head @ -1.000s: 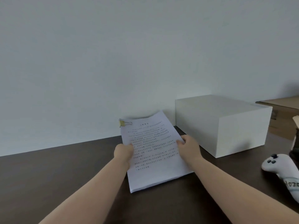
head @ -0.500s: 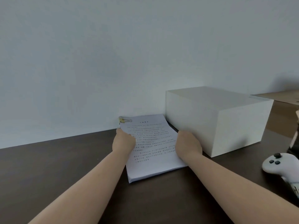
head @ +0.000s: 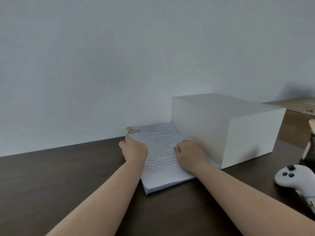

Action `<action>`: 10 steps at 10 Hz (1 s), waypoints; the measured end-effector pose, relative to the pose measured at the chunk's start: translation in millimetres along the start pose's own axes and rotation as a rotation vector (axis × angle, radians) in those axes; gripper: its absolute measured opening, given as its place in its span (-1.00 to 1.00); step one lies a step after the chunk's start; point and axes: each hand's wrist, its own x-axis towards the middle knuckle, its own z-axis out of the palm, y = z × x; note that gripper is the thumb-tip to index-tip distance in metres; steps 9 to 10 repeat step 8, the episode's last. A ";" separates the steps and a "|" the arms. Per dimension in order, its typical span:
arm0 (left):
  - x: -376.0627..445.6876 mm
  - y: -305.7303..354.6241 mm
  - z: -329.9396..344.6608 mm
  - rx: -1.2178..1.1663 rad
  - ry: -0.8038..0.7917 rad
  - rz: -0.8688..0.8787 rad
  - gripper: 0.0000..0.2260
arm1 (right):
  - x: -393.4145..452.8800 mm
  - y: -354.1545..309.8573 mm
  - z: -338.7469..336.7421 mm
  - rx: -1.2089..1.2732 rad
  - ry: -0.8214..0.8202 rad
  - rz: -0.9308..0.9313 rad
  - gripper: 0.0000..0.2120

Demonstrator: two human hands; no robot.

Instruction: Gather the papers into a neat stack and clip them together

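A stack of white printed papers (head: 162, 145) lies flat on the dark table (head: 68, 176), its far edge close to the wall. A yellow binder clip (head: 130, 130) is fixed on the stack's far left corner. My left hand (head: 135, 150) holds the stack's left edge just below the clip, fingers curled. My right hand (head: 190, 154) rests on the right side of the top sheet with bent fingers, gripping that edge. The stack's right edge runs next to a white box.
A large white box (head: 238, 133) stands right beside the papers against the wall. A white game controller (head: 294, 178) lies at the right edge, a dark object (head: 309, 150) behind it. A brown cardboard box (head: 298, 106) sits at the far right.
The clipped stack, held tilted up off the table a second ago, has been lowered flat and pushed toward the wall beside the white box. Both hands stayed on its edges.
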 end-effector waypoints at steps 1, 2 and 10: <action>-1.3 -7.0 1.8 0.238 -0.026 0.197 -0.81 | 3.9 4.8 -0.1 0.045 -0.120 0.002 -0.61; -4.5 -9.1 4.9 0.584 -0.208 0.295 -0.75 | 6.8 6.2 0.1 0.024 -0.202 -0.006 -0.53; -36.0 -35.1 -42.1 0.499 -0.101 0.288 -0.77 | -2.7 7.5 -13.9 0.069 -0.055 0.039 -0.70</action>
